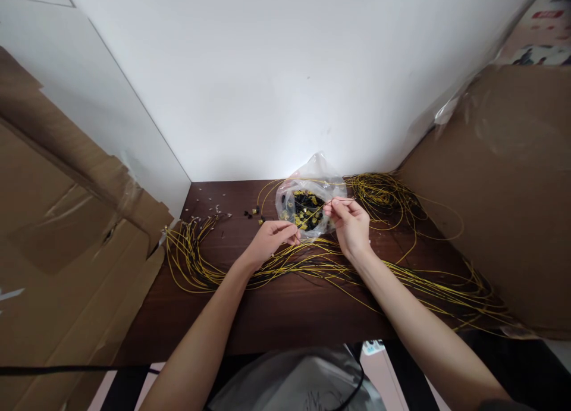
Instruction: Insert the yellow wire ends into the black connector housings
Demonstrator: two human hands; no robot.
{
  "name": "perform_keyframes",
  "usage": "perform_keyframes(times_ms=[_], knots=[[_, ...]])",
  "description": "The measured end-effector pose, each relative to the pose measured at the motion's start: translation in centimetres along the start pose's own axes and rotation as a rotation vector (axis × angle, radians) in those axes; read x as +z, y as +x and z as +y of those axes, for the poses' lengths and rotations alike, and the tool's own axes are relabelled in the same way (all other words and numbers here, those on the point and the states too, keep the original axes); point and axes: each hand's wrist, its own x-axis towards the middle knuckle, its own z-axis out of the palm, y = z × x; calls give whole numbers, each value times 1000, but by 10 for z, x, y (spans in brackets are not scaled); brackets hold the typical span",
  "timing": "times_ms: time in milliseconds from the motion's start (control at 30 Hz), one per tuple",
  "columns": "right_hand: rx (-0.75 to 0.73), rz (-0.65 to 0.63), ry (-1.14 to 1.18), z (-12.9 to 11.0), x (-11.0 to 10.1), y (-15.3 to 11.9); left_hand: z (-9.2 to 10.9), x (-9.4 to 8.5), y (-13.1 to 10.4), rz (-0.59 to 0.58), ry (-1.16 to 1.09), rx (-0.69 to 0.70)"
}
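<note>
My left hand (275, 239) is closed in a pinch on a thin yellow wire (312, 213). The wire runs up and right to my right hand (350, 220), whose thumb and fingers also pinch it, close to one end. Just behind both hands sits a clear plastic bag (319, 170), open at the top. Small black and yellow parts (307, 209) fill it, too small to name. Under my wrists a long bundle of yellow and black wires (285, 262) lies across the dark wooden table (285, 322).
A tangled coil of wires (379, 191) lies at the back right. A few loose parts (254, 212) and small pale bits (196, 217) are scattered at left. Cardboard (66, 238) stands on the left, a cardboard box (504, 191) on the right, and a white wall (267, 84) behind.
</note>
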Motion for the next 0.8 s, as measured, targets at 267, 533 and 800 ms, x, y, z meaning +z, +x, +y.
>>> perform_keyframes(times_ms=[267,533,800], knots=[[-122,146,23,-1,-3,4,0,-1,0,-6,21,29],[-168,238,75,-3,-6,7,1,-1,-1,-2,25,46],[11,201,123,-5,-7,7,1,-2,-1,21,22,38]])
